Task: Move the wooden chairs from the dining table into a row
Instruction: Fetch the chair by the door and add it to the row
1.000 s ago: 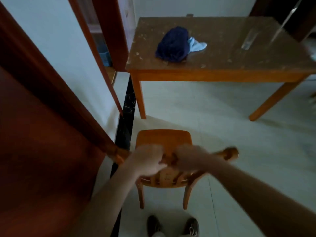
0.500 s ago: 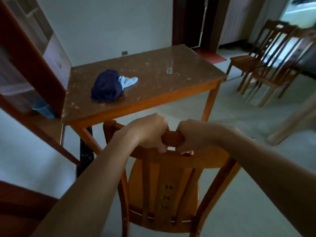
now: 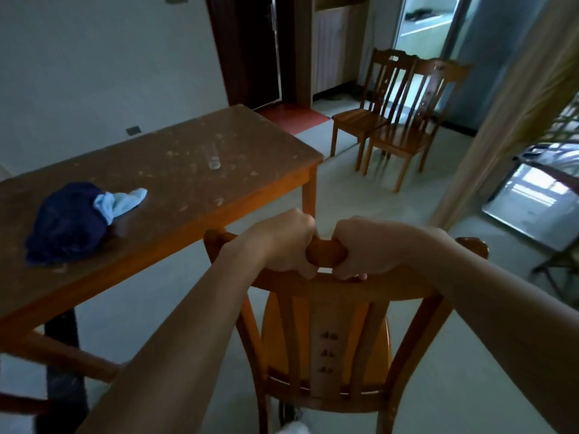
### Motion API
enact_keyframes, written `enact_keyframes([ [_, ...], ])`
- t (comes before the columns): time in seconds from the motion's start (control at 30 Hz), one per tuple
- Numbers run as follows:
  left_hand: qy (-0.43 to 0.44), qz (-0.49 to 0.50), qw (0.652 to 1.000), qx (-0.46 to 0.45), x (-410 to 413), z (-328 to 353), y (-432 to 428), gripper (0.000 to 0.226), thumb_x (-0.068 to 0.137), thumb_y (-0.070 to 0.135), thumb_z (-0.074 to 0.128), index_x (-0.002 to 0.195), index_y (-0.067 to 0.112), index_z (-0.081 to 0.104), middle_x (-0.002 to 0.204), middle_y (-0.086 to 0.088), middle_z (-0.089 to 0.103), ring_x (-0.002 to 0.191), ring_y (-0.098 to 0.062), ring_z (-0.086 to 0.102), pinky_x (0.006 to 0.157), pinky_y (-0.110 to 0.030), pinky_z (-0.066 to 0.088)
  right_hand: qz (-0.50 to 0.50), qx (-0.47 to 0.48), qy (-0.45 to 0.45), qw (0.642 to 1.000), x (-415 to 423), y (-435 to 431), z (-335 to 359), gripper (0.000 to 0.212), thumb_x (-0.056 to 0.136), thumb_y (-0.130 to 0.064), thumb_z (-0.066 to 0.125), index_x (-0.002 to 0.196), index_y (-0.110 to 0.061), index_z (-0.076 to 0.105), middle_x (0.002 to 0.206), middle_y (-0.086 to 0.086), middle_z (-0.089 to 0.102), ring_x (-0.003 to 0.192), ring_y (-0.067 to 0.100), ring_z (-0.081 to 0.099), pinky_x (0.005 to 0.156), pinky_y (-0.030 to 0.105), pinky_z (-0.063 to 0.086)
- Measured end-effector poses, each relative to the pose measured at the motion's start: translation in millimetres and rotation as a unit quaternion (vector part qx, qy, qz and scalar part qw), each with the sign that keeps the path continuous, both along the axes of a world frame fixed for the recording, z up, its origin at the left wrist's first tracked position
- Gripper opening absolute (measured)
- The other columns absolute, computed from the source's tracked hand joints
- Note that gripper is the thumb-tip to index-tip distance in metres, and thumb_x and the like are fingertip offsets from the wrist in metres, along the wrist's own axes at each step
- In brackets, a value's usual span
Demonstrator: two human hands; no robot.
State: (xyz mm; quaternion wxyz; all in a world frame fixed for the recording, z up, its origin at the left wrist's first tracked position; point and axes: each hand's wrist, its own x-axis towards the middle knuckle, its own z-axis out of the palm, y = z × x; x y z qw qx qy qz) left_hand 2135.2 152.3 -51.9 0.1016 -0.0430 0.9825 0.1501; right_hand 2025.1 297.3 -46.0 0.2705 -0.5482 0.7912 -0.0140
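Observation:
A wooden chair [image 3: 326, 343] with a slatted back stands right in front of me, its back toward me. My left hand [image 3: 282, 242] and my right hand [image 3: 366, 245] both grip the top rail of its backrest, side by side. The dining table [image 3: 194, 195] stands to the left of and beyond the chair. Two more wooden chairs, one [image 3: 369, 111] behind the other [image 3: 410, 130], stand side by side at the far right of the room, near a glass door.
On the table lie a dark blue cloth bundle [image 3: 65, 223] with a light blue cloth [image 3: 119, 203], and a clear glass [image 3: 214, 158]. A beige curtain [image 3: 513, 111] hangs at the right. Pale tiled floor [image 3: 369, 198] lies between me and the far chairs.
My view has lifted and swung right, from looking down at the chair to across the room. Both hands keep their grip on the backrest; the two far chairs have come into fuller view.

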Motion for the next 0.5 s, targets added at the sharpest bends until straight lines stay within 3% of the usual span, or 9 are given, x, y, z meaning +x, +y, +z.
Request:
enact_keyframes([
  [0.1,0.011,-0.028,0.999,0.02,-50.4,-1.7,-9.6,0.029,0.076,0.028,0.089,0.074,0.036,0.061,0.07,0.014,0.066,0.061,-0.003,0.066,0.054,-0.02,0.05,-0.025,0.016,0.017,0.999,-44.0,-7.5,3.1,0.013,0.077,-0.03,0.074,0.071,-0.018,0.074,0.06,-0.01,0.074,0.053,-0.004,0.066,0.055,0.012,0.041],
  [0.23,0.031,-0.075,0.996,0.027,-135.2,2.3,-30.9,0.017,0.078,0.026,0.087,0.087,0.025,0.073,0.079,0.008,0.07,0.07,-0.01,0.07,0.07,-0.035,0.063,-0.084,0.041,0.015,0.995,-115.0,-21.2,13.7,0.012,0.075,-0.026,0.074,0.066,-0.018,0.073,0.058,-0.008,0.073,0.052,0.001,0.068,0.059,0.018,0.047],
  [0.4,0.051,-0.12,0.991,0.025,-243.6,15.1,-48.4,0.023,0.075,0.03,0.088,0.093,0.025,0.077,0.079,0.01,0.068,0.069,-0.006,0.065,0.057,-0.023,0.051,-0.137,0.032,0.01,0.99,-206.0,-30.3,25.7,0.013,0.077,-0.027,0.073,0.069,-0.017,0.076,0.059,-0.009,0.074,0.057,0.003,0.069,0.064,0.019,0.054],
  [0.5,0.05,-0.149,0.987,0.009,-305.5,15.0,-54.2,0.024,0.072,0.035,0.089,0.091,0.026,0.078,0.081,0.011,0.068,0.073,-0.007,0.065,0.063,-0.026,0.055,-0.157,0.012,-0.003,0.988,-256.8,-29.0,26.9,0.016,0.078,-0.027,0.071,0.067,-0.016,0.076,0.058,-0.008,0.073,0.055,0.002,0.068,0.055,0.012,0.05],
])
